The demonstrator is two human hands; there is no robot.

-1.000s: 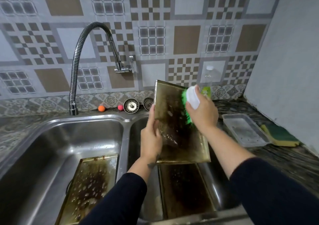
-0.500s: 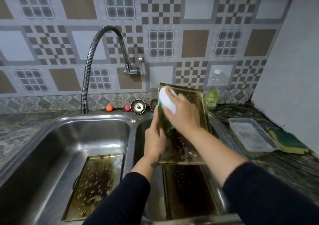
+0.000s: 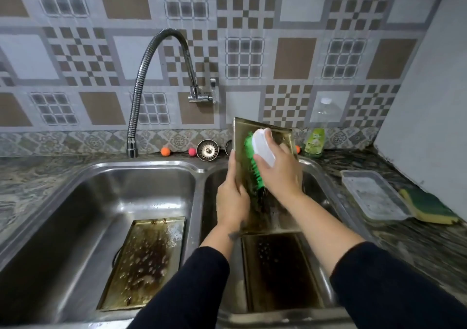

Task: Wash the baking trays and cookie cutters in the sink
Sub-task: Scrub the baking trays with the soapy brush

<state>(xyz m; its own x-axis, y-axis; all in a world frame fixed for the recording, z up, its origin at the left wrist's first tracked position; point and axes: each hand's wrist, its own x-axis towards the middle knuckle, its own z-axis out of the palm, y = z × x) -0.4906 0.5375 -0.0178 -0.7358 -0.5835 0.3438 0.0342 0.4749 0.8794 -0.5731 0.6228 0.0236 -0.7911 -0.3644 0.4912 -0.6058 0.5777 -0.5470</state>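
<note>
**Scrub brush on a grimy tray, over the right basin**

A flat rectangular metal baking tray (image 3: 262, 202), brassy at the rim and blackened with baked-on residue, stands tilted on edge above the right basin of a brushed stainless double sink (image 3: 199, 174); the left hand (image 3: 231, 199) grips its left edge, fingers curled round the rim; the right hand (image 3: 279, 172) is clamped on a scrub brush (image 3: 257, 157) with a smooth white oval back and stiff green bristles, pressed against the tray's upper face. A second tray (image 3: 278, 270), dark and greasy, lies flat in the right basin beneath; a third tray (image 3: 146, 263), beaded with water droplets and browned in patches, lies in the left basin. On the marbled stone tabletop (image 3: 417, 240) at right sit a clear shallow plastic container (image 3: 374, 194) and, touching it, a green-and-yellow sponge (image 3: 429, 207); a translucent soap bottle (image 3: 316, 136) stands by the patterned tiles; a ribbed flexible chrome faucet (image 3: 149, 76) arches above.
</note>
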